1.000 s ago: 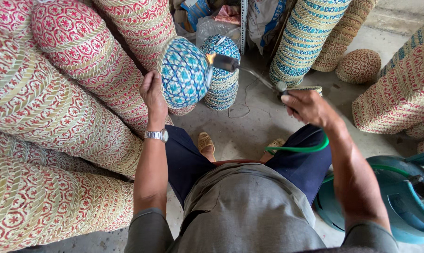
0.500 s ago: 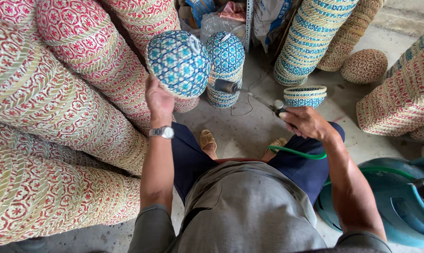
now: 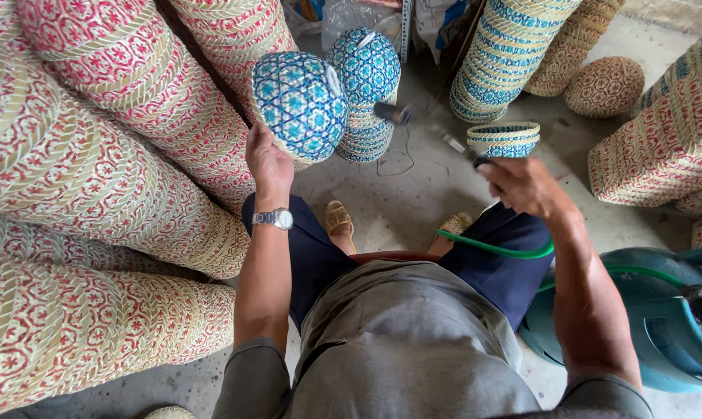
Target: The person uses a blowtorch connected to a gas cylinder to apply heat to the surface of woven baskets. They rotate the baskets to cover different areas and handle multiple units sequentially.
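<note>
Seated person seen from above, grey shirt, dark blue trousers, sandalled feet on the bare concrete floor (image 3: pixel 413 194). Just right of the lap, a rounded teal gas cylinder (image 3: pixel 661 326), smooth painted metal; a thin glossy green hose (image 3: pixel 494 248) curves from it across the right thigh. Left hand (image 3: pixel 267 159), steel wristwatch (image 3: pixel 273 219) on the wrist, is raised and closed on the lower rim of a woven basket (image 3: pixel 300 101), held up off the floor: dome-shaped, tight blue-and-white star weave, pale natural-fibre rim. Right hand (image 3: pixel 522 186) is fisted around the handle of a slim metal torch wand (image 3: pixel 425 128), which points left toward the held basket; dark nozzle tip is blurred, just beside the basket but contact can't be told. Just above the right hand, a small shallow blue-and-natural woven bowl (image 3: pixel 504 140) sits on the floor. Behind the held basket, a stack of nested blue baskets (image 3: pixel 366 85), same star pattern, rounded top, standing upright. Left side filled with long stacks of red-and-natural woven baskets (image 3: pixel 95 155) lying on their sides, chevron-banded rims, coarse ribbed look. Further back at right centre, a leaning column of blue-banded natural baskets (image 3: pixel 506 54), and beside it a single tan-and-brown domed basket (image 3: pixel 605 85) on the floor. Far right edge, more red-patterned stacks (image 3: pixel 669 147) lying sideways.
</note>
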